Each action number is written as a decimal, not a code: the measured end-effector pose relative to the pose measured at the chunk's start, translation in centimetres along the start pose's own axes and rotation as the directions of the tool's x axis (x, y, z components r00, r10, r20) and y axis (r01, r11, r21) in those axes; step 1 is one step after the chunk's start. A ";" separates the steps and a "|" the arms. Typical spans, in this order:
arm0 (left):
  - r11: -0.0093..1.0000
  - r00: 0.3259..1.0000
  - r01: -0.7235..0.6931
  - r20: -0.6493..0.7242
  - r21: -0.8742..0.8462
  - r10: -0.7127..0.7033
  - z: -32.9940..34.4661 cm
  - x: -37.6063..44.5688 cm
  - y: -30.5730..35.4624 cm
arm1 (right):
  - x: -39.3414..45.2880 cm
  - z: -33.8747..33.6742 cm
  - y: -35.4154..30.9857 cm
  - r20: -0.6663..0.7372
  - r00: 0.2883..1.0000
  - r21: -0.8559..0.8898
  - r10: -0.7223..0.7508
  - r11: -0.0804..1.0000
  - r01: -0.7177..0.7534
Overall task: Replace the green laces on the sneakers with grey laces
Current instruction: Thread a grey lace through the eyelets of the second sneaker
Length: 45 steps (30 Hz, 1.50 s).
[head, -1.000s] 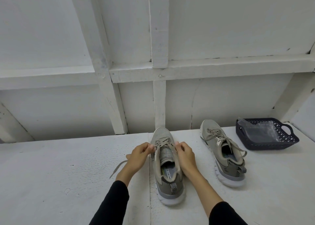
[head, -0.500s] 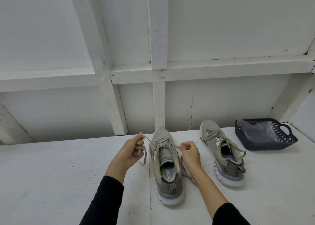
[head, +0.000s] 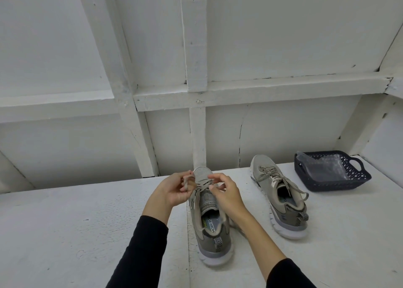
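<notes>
Right hand (head: 224, 193) hides the sneaker's (head: 210, 220) right eyelets.

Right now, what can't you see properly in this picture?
- Head view: the near sneaker has its front eyelets hidden behind the left hand and right hand.
- Its insole print is cut off by the collar.
- Clear bags in the basket: contents too blurry to make out.

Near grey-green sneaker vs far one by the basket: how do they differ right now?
The near grey-green sneaker has both hands at its lace, the left hand and right hand pinching it near the toe; the far grey-green sneaker is untouched. The near one points straight away; the far one is angled leftward. Both stand upright, same model.
</notes>
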State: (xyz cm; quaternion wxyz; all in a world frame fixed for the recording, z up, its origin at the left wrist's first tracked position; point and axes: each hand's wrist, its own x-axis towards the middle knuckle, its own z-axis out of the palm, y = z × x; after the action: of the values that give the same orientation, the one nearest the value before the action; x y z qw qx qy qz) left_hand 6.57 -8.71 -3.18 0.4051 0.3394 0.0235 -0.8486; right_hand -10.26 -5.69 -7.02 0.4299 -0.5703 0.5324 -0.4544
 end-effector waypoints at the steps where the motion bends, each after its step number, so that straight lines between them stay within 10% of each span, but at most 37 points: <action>1: 0.997 1.000 -0.028 -0.006 0.069 0.029 0.1 -0.2 -0.2 | 0.0 0.2 0.1 0.007 1.000 -0.013 -0.014 1.000 0.014; 16: 0.518 0.842 -0.254 -0.077 0.817 0.535 -1.3 -0.6 -1.1 | -0.2 0.4 0.9 -0.024 0.999 -0.132 -0.037 0.991 0.034; 39: 0.863 0.919 -0.247 -0.176 0.440 0.353 -1.6 0.3 -3.0 | 0.3 1.1 0.1 0.001 0.986 -0.232 -0.169 0.959 0.165; 45: 0.950 0.938 -0.287 -0.164 0.125 0.305 -2.1 0.0 -2.5 | 0.0 0.5 -0.8 -0.130 0.989 0.034 -0.075 0.996 0.080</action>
State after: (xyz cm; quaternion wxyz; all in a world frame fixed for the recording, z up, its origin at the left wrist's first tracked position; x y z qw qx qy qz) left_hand 5.95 -6.41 -5.38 0.5070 0.4346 -0.0330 -0.7436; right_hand -9.58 -5.59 -6.38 0.3878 -0.5514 0.5275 -0.5170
